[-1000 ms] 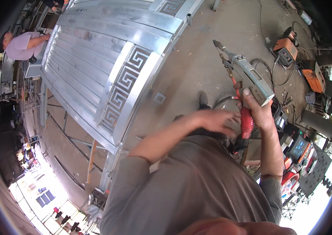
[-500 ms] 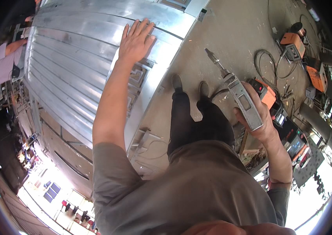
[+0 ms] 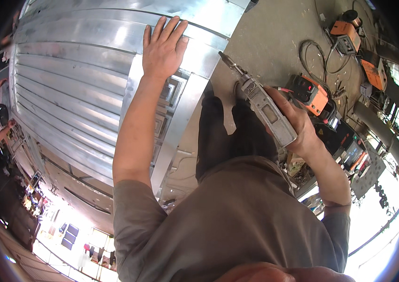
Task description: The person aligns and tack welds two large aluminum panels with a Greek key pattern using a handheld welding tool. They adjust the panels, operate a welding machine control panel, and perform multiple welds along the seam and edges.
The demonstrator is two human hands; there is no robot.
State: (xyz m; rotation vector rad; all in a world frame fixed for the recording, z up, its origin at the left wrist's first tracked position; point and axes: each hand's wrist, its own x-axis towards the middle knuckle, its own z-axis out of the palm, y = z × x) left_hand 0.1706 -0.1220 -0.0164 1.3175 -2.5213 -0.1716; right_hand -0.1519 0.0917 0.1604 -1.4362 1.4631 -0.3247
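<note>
Filling the upper left, the silver metal panel (image 3: 75,66) lies directly under the extended, slightly spread fingers of the left hand (image 3: 163,54), which grasp nothing. The grey handheld tool (image 3: 269,113) sits within the right hand (image 3: 300,126), fingers wrapped around its body; its dark tip (image 3: 225,58) points toward the panel's edge, contact undeterminable.

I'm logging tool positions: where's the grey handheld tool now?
Right of centre in the head view, the grey handheld tool is in the right grip, tip near the metal panel.
</note>
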